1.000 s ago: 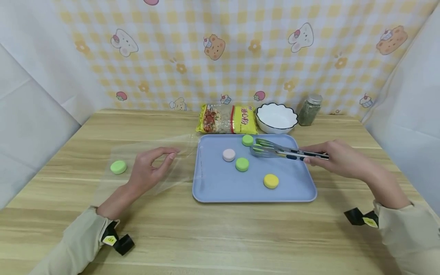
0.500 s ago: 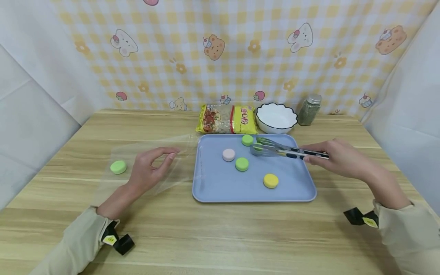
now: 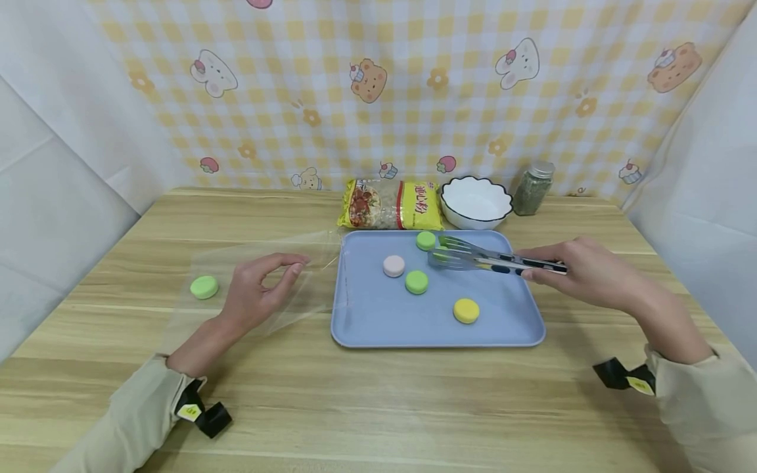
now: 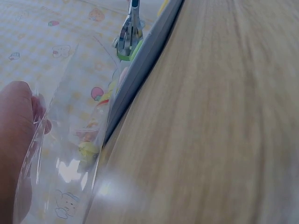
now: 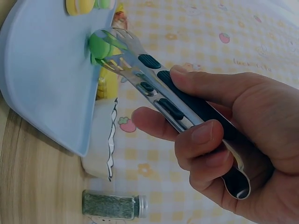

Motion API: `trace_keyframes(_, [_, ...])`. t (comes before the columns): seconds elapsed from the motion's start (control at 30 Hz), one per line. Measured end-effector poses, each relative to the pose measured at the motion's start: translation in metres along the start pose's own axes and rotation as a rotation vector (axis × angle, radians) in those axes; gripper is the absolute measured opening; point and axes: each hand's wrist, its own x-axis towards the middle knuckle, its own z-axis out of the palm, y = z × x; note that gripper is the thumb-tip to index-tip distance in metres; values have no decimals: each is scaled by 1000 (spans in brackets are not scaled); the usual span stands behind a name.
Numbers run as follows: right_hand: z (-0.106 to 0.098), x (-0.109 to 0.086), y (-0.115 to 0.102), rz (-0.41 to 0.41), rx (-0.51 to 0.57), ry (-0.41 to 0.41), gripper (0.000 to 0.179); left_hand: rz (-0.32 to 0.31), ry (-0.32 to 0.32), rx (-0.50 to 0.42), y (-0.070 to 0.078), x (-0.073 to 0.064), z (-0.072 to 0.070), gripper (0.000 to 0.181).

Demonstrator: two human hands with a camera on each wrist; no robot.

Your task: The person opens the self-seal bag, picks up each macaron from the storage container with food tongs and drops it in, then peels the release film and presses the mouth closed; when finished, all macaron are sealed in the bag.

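Observation:
My right hand (image 3: 582, 272) grips a pair of metal tongs (image 3: 503, 259) with black grip pads, reaching over the light blue tray (image 3: 378, 325) from its right side. In the right wrist view, the slotted tong heads stand on either side of a green macaron (image 5: 99, 46). Other macarons lie on the tray: two green ones, a pale pink one (image 3: 393, 266) and a yellow one (image 3: 466, 311). My left hand (image 3: 254, 289) pinches the edge of a clear plastic bag (image 3: 322, 253) whose mouth lies against the tray's left side. Within the bag's outline is another green macaron (image 3: 204, 287).
Behind the tray lie a yellow pasta packet (image 3: 390, 205), a white scalloped bowl (image 3: 476, 202) and a glass jar of dried herbs (image 3: 533, 189). A checked cloth (image 3: 414, 118) hangs at the back of the wooden table (image 3: 378, 407).
The tong heads have shifted slightly around the green macaron, a little to the left since half a second ago. My left hand and the bag stay where they were.

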Motion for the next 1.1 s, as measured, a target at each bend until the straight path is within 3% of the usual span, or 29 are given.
trace_keyframes(0.8, [6, 1, -1, -74, 4, 33, 30, -18, -41, -3, 0, -1, 0, 15])
trace_keyframes(1.1, [4, 1, -4, -43, 10, 3, 32, -17, -53, -7, -1, -2, 1, 16])
